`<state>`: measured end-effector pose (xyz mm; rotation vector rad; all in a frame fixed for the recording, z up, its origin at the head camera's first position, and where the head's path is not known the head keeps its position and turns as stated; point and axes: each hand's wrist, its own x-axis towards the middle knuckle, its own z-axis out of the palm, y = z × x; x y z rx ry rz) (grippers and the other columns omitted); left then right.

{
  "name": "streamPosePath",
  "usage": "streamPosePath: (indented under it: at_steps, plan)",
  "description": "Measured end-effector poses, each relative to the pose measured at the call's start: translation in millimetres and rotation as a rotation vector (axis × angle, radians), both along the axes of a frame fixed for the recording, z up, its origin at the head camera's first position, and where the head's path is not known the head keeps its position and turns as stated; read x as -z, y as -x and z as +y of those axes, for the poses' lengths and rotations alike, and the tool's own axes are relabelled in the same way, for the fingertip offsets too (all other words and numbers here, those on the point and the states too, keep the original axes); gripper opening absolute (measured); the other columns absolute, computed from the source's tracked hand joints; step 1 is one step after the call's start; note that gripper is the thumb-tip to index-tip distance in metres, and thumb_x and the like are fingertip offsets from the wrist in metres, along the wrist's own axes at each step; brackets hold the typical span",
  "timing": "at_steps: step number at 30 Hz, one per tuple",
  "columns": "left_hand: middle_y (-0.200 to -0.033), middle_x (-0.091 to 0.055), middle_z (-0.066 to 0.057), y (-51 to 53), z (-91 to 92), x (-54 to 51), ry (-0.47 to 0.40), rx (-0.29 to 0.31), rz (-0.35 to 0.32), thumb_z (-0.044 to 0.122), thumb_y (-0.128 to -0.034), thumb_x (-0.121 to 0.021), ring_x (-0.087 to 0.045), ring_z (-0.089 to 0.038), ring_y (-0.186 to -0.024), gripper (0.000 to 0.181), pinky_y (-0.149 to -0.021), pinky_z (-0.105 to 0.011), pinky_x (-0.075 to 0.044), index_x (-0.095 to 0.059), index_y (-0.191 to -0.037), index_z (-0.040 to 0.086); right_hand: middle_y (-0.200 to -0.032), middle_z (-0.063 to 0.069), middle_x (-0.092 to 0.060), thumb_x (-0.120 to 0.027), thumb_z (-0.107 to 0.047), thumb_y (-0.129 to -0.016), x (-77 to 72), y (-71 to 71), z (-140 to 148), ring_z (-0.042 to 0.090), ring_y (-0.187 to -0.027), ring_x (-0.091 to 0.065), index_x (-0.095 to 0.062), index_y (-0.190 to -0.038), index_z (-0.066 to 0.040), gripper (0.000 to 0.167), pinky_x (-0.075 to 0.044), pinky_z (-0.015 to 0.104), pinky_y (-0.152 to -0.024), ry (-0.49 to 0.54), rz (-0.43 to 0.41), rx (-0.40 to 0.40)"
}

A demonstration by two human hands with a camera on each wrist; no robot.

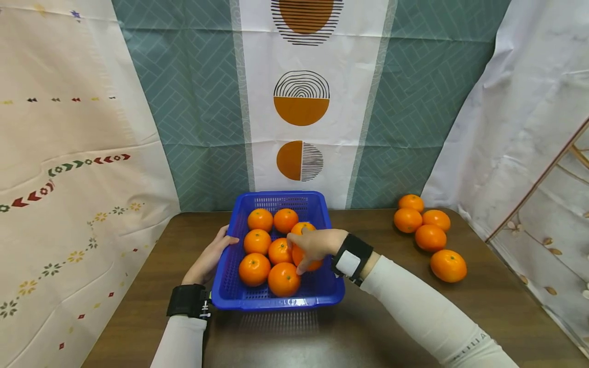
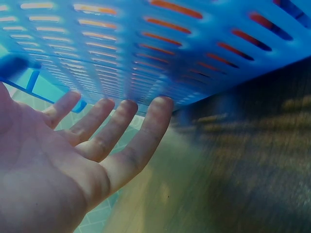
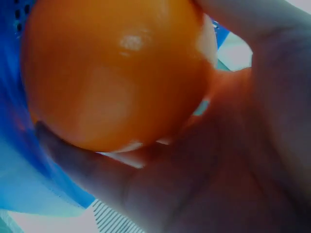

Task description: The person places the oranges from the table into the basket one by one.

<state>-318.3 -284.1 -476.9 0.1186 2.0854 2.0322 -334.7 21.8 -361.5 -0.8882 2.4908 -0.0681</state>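
A blue basket (image 1: 278,303) with several oranges inside stands on the table. At its left wall is the left hand (image 1: 212,258), thumb over the rim; the left wrist view has that hand's (image 2: 82,150) fingertips against the slatted outer side (image 2: 121,53). Inside the basket's right part, the right hand (image 1: 317,244) grips an orange (image 1: 314,264), partly hidden beneath the palm. Close up in the right wrist view, fingers of the right hand (image 3: 194,165) curl round this orange (image 3: 116,73).
Several loose oranges (image 1: 430,237) lie on the right of the brown table (image 1: 391,327), one (image 1: 448,266) nearer the front. Patterned cloths (image 1: 198,102) hang behind the table and at both sides.
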Motion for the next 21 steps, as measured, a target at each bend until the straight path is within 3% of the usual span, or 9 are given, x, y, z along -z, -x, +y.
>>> streamPosePath:
  at_steps: [4, 9, 15, 18, 21]
  plan:
    - [-0.155, -0.036, -0.024, 0.3, 0.6, 0.3, 0.001, -0.004, 0.001, 0.029, -0.1081, -0.046, -0.062, -0.035, -0.116, 0.062, -0.09, -0.047, -0.059, -0.016, -0.162, 0.022, -0.116, 0.009, -0.049, -0.083, -0.037, -0.089, 1.2, -0.5, -0.9, 0.023, -0.094, -0.057, -0.05, -0.122, -0.028, 0.047, -0.048, 0.036, -0.08, -0.036, 0.0, -0.002]
    - [-0.155, -0.035, -0.025, 0.0, 0.8, -0.4, -0.004, 0.004, 0.007, 0.028, -0.1084, -0.045, -0.062, -0.034, -0.116, 0.061, -0.09, -0.045, -0.059, -0.016, -0.162, 0.021, -0.12, 0.01, -0.048, -0.078, -0.025, -0.092, 1.7, 1.3, -0.8, 0.02, -0.088, -0.057, -0.049, -0.125, -0.028, 0.044, -0.047, 0.032, -0.076, -0.079, -0.019, -0.065]
    - [-0.154, -0.034, -0.027, -0.4, 1.0, -1.6, -0.025, 0.016, 0.012, 0.026, -0.1087, -0.045, -0.061, -0.034, -0.116, 0.062, -0.09, -0.042, -0.059, -0.014, -0.162, 0.018, -0.105, 0.006, -0.054, -0.082, -0.023, -0.089, 2.4, 2.3, -4.6, 0.02, -0.088, -0.054, -0.051, -0.123, -0.028, 0.046, -0.047, 0.031, -0.074, -0.088, -0.054, -0.07]
    - [-0.154, -0.034, -0.027, -0.9, 0.8, -2.4, -0.025, 0.01, 0.011, 0.026, -0.1084, -0.045, -0.061, -0.034, -0.116, 0.062, -0.09, -0.042, -0.059, -0.014, -0.162, 0.018, -0.098, 0.002, -0.058, -0.086, -0.023, -0.086, 3.3, 0.8, -9.4, 0.019, -0.088, -0.055, -0.051, -0.126, -0.025, 0.053, -0.048, 0.033, -0.076, -0.09, -0.049, -0.044]
    - [-0.154, -0.034, -0.026, -1.4, 0.4, -2.6, -0.024, 0.01, 0.011, 0.027, -0.1085, -0.045, -0.06, -0.034, -0.117, 0.062, -0.091, -0.042, -0.058, -0.014, -0.162, 0.019, -0.099, 0.0, -0.065, -0.089, -0.026, -0.083, 5.7, -2.5, -13.9, 0.018, -0.089, -0.058, -0.046, -0.145, -0.019, 0.075, -0.05, 0.034, -0.082, -0.113, -0.025, -0.02]
